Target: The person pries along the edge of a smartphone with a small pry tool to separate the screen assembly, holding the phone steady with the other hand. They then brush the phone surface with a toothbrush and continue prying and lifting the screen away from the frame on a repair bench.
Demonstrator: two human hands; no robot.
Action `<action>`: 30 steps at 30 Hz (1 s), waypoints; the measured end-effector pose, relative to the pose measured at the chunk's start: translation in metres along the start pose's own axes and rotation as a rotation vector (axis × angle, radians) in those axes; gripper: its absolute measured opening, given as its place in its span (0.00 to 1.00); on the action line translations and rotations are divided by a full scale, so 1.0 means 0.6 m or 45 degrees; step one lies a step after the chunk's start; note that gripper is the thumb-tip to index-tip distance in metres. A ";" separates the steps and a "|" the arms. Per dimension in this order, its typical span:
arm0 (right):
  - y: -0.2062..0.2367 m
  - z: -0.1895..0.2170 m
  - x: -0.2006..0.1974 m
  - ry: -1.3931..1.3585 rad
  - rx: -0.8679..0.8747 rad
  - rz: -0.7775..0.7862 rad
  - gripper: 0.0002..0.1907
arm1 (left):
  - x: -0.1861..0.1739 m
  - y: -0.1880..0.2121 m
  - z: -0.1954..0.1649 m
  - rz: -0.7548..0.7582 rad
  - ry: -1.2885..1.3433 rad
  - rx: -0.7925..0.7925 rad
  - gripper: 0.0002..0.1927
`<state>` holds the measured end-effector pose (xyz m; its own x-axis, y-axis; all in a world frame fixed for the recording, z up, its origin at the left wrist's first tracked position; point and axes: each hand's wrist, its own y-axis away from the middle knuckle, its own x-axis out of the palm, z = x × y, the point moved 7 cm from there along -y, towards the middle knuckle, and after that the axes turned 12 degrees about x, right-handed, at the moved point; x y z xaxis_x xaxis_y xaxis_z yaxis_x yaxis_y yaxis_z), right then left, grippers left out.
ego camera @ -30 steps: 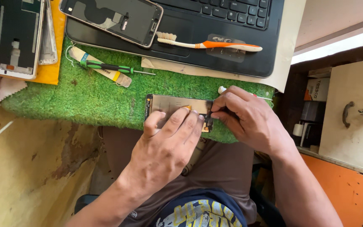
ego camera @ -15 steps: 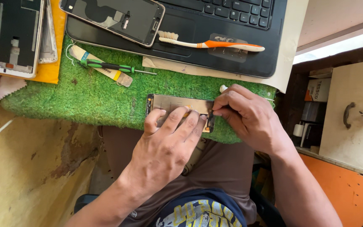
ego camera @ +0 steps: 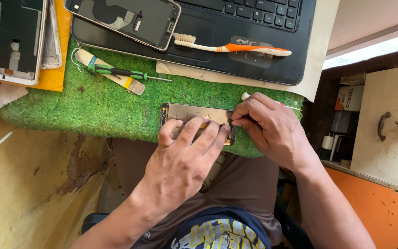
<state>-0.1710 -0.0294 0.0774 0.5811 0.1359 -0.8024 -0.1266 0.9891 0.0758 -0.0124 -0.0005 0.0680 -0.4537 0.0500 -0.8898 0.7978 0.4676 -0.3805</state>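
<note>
Green turf matting (ego camera: pixel 93 106) covers the near edge of the table, and on it lies an opened phone body (ego camera: pixel 194 115) with its metal inside showing. The left hand (ego camera: pixel 180 161) presses flat on it, fingers spread; the right hand (ego camera: pixel 272 127) pinches a thin tool at its right end (tip hidden), so the work looks mid-way, nothing reassembled. Beyond lie a green screwdriver (ego camera: pixel 125 74), a toothbrush (ego camera: pixel 231 46), another phone (ego camera: pixel 125 18) and a laptop (ego camera: pixel 254 27), none blocking.

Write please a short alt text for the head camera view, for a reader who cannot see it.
Two bare hands work on an opened phone panel lying on a green turf mat: the left hand presses it flat, the right hand pinches its right end. Behind lie a green screwdriver, a black laptop bearing an orange toothbrush, and another opened phone.
</note>
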 end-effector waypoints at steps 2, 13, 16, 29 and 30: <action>0.000 0.000 0.001 0.019 0.000 -0.005 0.06 | 0.002 0.001 0.000 0.013 -0.006 -0.001 0.25; 0.002 0.000 0.003 0.119 -0.014 -0.042 0.05 | 0.006 -0.004 -0.005 0.065 -0.097 0.009 0.26; 0.001 -0.002 0.006 0.139 0.012 -0.053 0.05 | 0.006 -0.006 -0.006 0.077 -0.114 0.018 0.26; 0.003 -0.009 0.002 -0.042 0.241 -0.137 0.04 | 0.005 -0.009 -0.012 0.079 -0.213 0.021 0.24; 0.004 -0.009 -0.002 -0.056 0.223 -0.166 0.04 | 0.005 -0.008 -0.013 0.082 -0.218 0.022 0.24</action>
<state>-0.1762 -0.0275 0.0753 0.6181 0.0047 -0.7860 0.0916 0.9927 0.0780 -0.0207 0.0044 0.0693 -0.3279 -0.0725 -0.9419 0.8305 0.4532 -0.3240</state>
